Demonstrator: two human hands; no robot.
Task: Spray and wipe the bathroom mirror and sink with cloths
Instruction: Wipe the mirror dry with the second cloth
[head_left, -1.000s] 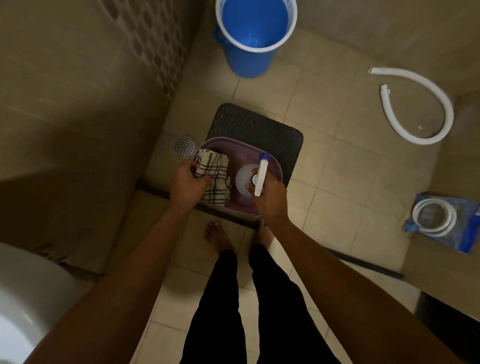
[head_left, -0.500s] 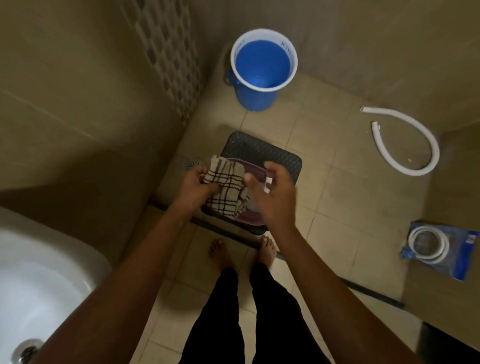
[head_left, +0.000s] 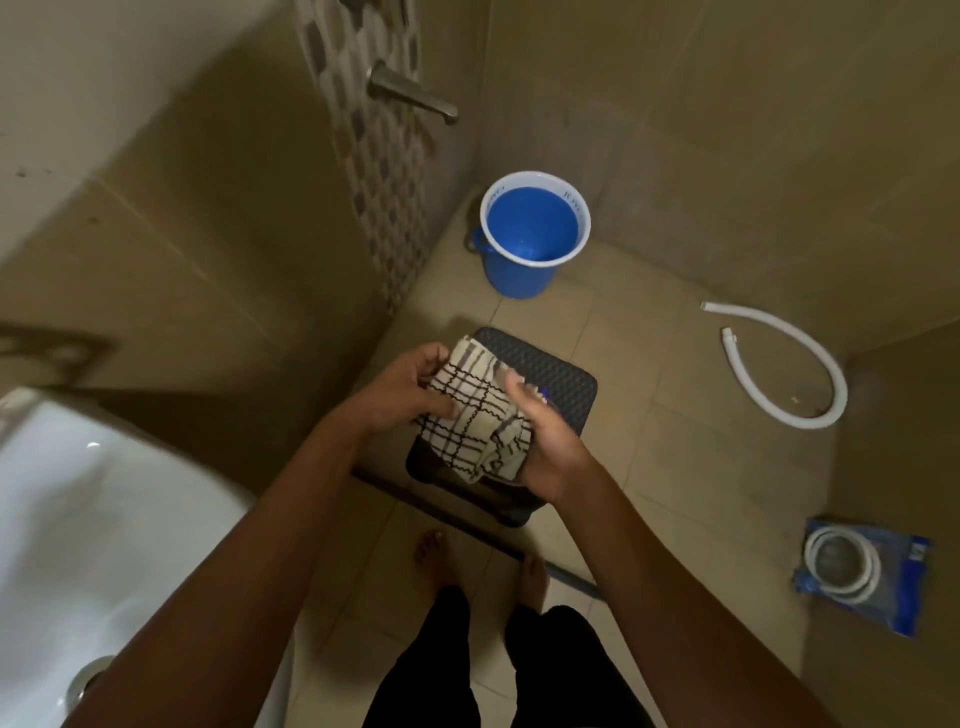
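The cloth (head_left: 475, 421), cream with dark checks, is bunched between both hands above a dark stool (head_left: 550, 374) on the bathroom floor. The left hand (head_left: 400, 389) pinches its upper edge; the right hand (head_left: 545, 441) curls around its lower side, a bit of blue showing behind the thumb. The blue bucket (head_left: 524, 270) by the wall looks empty. The white sink (head_left: 78, 519) sits at lower left.

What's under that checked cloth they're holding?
Below the checked cloth sits a dark ribbed mat on the floor. The left hand and right hand grip the cloth; whatever lies directly beneath it is covered.
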